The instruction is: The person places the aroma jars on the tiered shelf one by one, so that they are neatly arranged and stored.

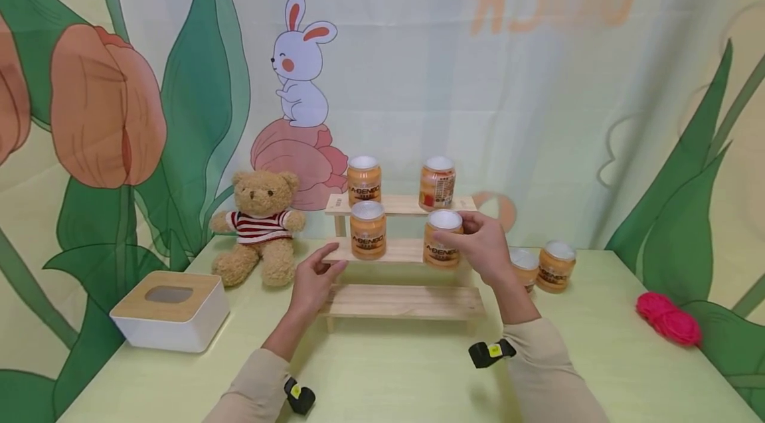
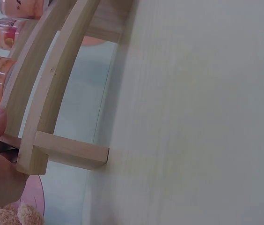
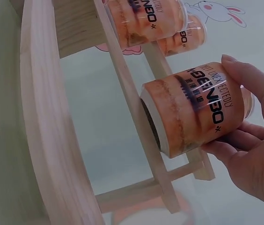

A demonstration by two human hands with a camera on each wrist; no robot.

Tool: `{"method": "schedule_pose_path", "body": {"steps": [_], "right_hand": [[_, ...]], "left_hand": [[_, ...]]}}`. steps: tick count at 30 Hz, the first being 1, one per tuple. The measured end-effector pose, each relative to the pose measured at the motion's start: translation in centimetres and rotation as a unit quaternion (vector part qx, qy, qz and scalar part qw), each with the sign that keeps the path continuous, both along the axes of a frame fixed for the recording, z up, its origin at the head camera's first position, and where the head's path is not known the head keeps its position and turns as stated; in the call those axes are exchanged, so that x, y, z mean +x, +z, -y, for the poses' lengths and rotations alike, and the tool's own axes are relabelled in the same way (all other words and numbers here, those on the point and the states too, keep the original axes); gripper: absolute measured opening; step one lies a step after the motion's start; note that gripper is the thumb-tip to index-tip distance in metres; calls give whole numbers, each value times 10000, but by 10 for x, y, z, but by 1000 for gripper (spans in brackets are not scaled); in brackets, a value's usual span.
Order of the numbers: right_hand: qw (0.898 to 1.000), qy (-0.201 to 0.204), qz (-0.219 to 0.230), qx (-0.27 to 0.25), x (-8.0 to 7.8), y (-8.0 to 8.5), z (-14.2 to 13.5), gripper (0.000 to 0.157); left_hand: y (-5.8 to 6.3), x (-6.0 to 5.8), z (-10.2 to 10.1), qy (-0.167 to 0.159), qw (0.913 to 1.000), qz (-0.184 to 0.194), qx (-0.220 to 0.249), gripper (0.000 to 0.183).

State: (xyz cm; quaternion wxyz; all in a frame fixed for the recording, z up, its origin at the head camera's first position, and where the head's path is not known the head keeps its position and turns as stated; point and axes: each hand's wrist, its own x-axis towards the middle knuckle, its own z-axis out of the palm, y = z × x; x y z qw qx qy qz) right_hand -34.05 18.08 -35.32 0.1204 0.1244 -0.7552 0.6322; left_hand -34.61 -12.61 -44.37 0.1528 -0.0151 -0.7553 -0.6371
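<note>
My right hand (image 1: 485, 247) grips an orange-labelled canned-food jar (image 3: 195, 110) with a white lid, thumb on one side and fingers on the other. The jar's base is right at the front edge of the middle tier, at its right end. My left hand (image 1: 312, 282) holds the left end of that tier on the wooden three-tier stand (image 1: 400, 300), thumb on the upper side. Another jar (image 1: 368, 232) sits at the left of the middle tier. On the top tier stand a left jar (image 1: 364, 178) and a right jar (image 1: 437, 185), the latter with its text panel forward.
Two more jars, a nearer jar (image 1: 523, 265) and a farther jar (image 1: 557, 267), stand on the table right of the stand. A teddy bear (image 1: 261, 227) and a tissue box (image 1: 173, 310) are at the left. Pink yarn (image 1: 668, 319) lies near the right edge.
</note>
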Motion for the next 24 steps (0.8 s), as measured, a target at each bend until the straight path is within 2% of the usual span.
{"method": "schedule_pose_path", "body": {"steps": [7, 10, 14, 17, 24], "right_hand": [[9999, 74, 110, 55, -5, 1, 10, 64], [9994, 144, 155, 282, 0, 10, 15, 60], [9975, 262, 112, 647, -7, 11, 12, 58], [9961, 243, 21, 846, -19, 4, 7, 62], [9938, 72, -54, 1104, -22, 10, 10, 64]], "left_hand": [[1, 2, 0, 11, 10000, 62, -51, 43], [1, 3, 0, 37, 9999, 99, -54, 42], [0, 2, 0, 28, 9999, 75, -78, 42], [-2, 2, 0, -8, 9999, 63, -90, 43], [0, 2, 0, 27, 10000, -26, -51, 42]]}}
